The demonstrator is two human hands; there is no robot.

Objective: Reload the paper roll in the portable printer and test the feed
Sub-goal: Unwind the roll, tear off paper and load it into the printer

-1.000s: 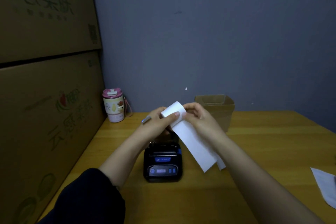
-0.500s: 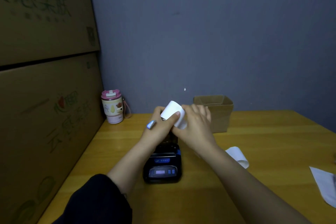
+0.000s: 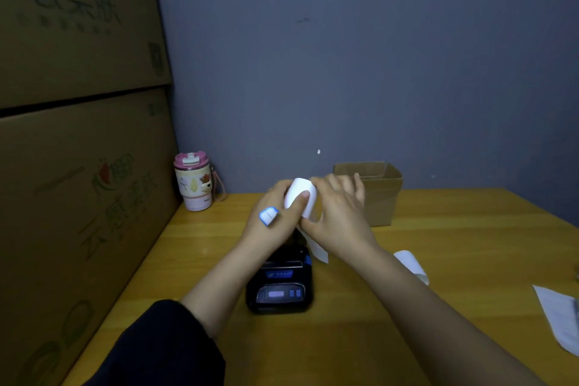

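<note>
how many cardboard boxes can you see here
3: two big boxes stacked at the left, upper on lower, and a small open box on the table behind the hands.

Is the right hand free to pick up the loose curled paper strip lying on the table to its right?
Probably not yet: the right hand and left hand are both on the white paper roll. The curled paper strip itself lies unobstructed beside the right forearm.
</note>
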